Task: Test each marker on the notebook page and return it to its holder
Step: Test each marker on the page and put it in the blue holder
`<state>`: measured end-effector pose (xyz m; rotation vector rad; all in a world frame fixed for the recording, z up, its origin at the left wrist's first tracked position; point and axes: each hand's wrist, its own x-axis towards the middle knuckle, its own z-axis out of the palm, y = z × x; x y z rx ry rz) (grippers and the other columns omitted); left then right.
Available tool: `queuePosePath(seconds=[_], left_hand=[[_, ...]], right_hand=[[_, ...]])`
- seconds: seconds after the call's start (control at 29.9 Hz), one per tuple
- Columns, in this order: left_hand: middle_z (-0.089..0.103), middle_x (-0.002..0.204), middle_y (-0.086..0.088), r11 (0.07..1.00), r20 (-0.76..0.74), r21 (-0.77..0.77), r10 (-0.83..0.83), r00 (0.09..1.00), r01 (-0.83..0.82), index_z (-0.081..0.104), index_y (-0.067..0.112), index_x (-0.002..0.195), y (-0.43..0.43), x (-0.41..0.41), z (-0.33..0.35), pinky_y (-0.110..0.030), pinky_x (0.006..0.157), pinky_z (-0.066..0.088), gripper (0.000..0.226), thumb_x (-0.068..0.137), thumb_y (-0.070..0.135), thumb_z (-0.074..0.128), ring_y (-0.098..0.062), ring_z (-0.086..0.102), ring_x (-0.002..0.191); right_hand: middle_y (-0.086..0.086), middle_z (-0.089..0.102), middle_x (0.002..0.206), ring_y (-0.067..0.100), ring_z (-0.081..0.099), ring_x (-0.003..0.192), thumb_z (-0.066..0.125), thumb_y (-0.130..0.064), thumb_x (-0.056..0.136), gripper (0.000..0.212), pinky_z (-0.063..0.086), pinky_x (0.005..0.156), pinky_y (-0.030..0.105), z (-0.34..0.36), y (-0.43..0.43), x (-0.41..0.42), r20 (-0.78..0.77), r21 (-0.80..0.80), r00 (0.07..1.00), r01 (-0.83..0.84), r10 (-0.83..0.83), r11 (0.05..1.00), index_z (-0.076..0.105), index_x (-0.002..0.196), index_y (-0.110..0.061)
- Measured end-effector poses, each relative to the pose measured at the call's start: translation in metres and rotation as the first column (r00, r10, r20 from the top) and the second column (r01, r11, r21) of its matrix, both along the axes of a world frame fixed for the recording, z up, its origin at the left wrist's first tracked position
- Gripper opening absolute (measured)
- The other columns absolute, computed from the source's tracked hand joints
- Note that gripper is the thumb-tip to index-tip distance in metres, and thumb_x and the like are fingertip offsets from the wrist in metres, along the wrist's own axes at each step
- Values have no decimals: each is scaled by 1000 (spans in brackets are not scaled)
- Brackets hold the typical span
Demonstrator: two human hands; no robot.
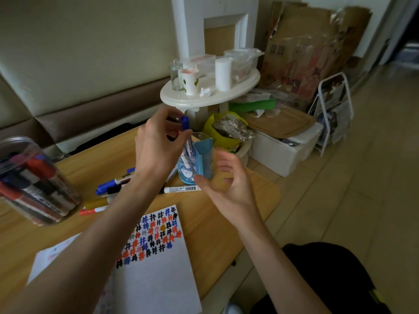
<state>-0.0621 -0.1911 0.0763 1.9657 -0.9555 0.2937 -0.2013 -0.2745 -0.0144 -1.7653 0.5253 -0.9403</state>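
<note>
My left hand (pixel 158 141) pinches the blue cap end of a blue marker (pixel 187 141), whose white body stands tilted inside the blue holder cup (pixel 204 162) at the table's far edge. My right hand (pixel 229 189) hovers just right of the cup, fingers spread and relaxed, holding nothing. The notebook page (pixel 158 268) lies near me, its top covered with several black, red and blue hash marks. A black-tipped white marker (pixel 181 189) lies in front of the cup. Several loose markers (pixel 108 189) lie to the left of it.
A clear jar of markers (pixel 36 182) lies tilted on the wooden table (pixel 226 225) at the left. Behind the cup stands a white round side table (pixel 238 87) with cups and containers. Boxes, bags and a white rack (pixel 335 114) crowd the floor at the right.
</note>
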Motion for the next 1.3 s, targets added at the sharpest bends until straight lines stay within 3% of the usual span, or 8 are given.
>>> queuePosePath(seconds=[0.23, 0.4, 0.57, 0.7, 0.8, 1.07, 1.2, 1.3], left_hand=[[66, 118, -1, 983, 164, 182, -8, 986, -22, 48, 26, 134, -4, 13, -12, -47, 92, 54, 59, 85, 26, 80, -25, 60, 111], [56, 123, 3, 992, 167, 122, 0, 986, -20, 52, 25, 135, 28, 12, -18, -25, 85, 47, 52, 88, 26, 75, -13, 55, 107], [58, 118, 13, 996, -72, 80, -34, 997, 39, 54, 34, 129, 99, 4, -44, -24, 77, 54, 42, 90, 29, 69, -1, 62, 98], [65, 110, 14, 996, -270, 29, -69, 960, 80, 61, 33, 120, 150, -9, -75, -37, 69, 62, 34, 89, 24, 73, -6, 69, 92], [67, 105, 16, 998, -360, -3, -65, 931, 68, 64, 34, 118, 168, -13, -94, -37, 70, 60, 32, 89, 25, 74, -11, 71, 88], [69, 103, 11, 995, -458, -84, -86, 885, 53, 67, 34, 112, 181, -12, -111, -43, 72, 61, 27, 88, 27, 77, -14, 71, 85], [69, 102, 14, 994, -466, -88, -103, 879, 70, 67, 36, 112, 186, -13, -113, -45, 72, 61, 30, 87, 25, 78, -15, 72, 84], [69, 102, 15, 993, -475, -93, -107, 874, 71, 66, 37, 112, 186, -14, -114, -44, 72, 60, 31, 86, 25, 80, -15, 71, 84]], right_hand=[[-11, 58, 129, -3, 54, 117, 91, -36, 78, 69, 42, 88, 4, -1, 1, 2, -31, 13, 999, 7, -6, 1000, 52, 136, -34], [-7, 58, 130, -1, 55, 116, 90, -34, 78, 71, 42, 87, 5, -6, 5, 6, -65, -1, 998, -1, 1, 1000, 54, 138, -26], [-10, 56, 131, -4, 54, 115, 87, -30, 82, 64, 42, 83, 6, -11, 6, 10, -235, -4, 972, -35, 33, 999, 53, 137, -30], [-9, 57, 135, 6, 55, 121, 84, -23, 85, 58, 52, 99, 27, -17, 13, 17, -331, -5, 942, -64, 58, 998, 54, 134, -30], [-7, 55, 143, 8, 53, 127, 82, -23, 87, 62, 49, 104, 30, -19, 17, 21, -422, -18, 905, -74, 60, 997, 51, 139, -28], [-3, 55, 126, 14, 55, 118, 83, -21, 86, 55, 46, 89, 26, -25, 22, 24, -521, -122, 852, -27, -41, 992, 57, 134, -30], [-5, 51, 119, 18, 55, 120, 80, -24, 89, 42, 51, 103, 39, -30, 21, 23, -568, -196, 819, -33, -86, 980, 64, 129, -27], [-5, 53, 112, 20, 57, 116, 79, -22, 90, 31, 50, 101, 39, -31, 21, 22, -565, -257, 816, -34, -122, 966, 69, 120, -25]])
